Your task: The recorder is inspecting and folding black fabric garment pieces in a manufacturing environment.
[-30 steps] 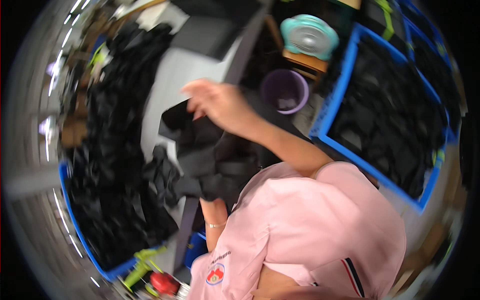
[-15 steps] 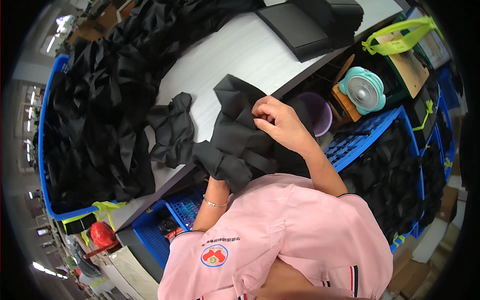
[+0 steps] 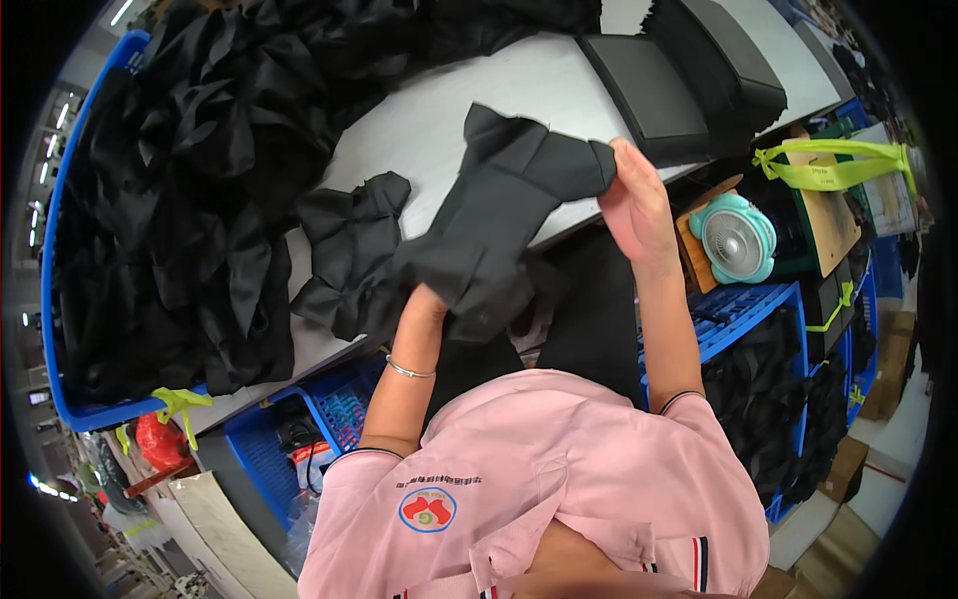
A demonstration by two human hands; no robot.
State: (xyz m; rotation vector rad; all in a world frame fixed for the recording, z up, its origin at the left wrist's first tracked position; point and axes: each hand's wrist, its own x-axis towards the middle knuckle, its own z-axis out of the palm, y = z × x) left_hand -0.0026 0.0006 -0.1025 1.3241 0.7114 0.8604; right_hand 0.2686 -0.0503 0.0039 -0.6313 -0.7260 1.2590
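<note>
A cut piece of soft black fabric (image 3: 499,190) with several stubby arms is spread in the air between my hands, over my lap and the table's near edge. My right hand (image 3: 639,210) grips its right tip, fingers fairly straight and the thumb side hidden behind the cloth. At the fabric's lower left, my left hand (image 3: 429,299) holds it from underneath; the cloth covers its fingers. A similar black fabric piece (image 3: 349,250) lies crumpled on the white table (image 3: 439,100), left of the held one.
A blue crate (image 3: 65,299) heaped with black fabric stands at the left. Black padded blocks (image 3: 659,100) sit at the far right of the table. A turquoise fan (image 3: 736,238) and blue crates (image 3: 743,324) are on my right. A smaller blue basket (image 3: 269,449) sits below the table edge.
The bunched fabric has been opened out and lifted away from my body. My right hand has moved right and farther out, from the cloth's middle to its right tip.
</note>
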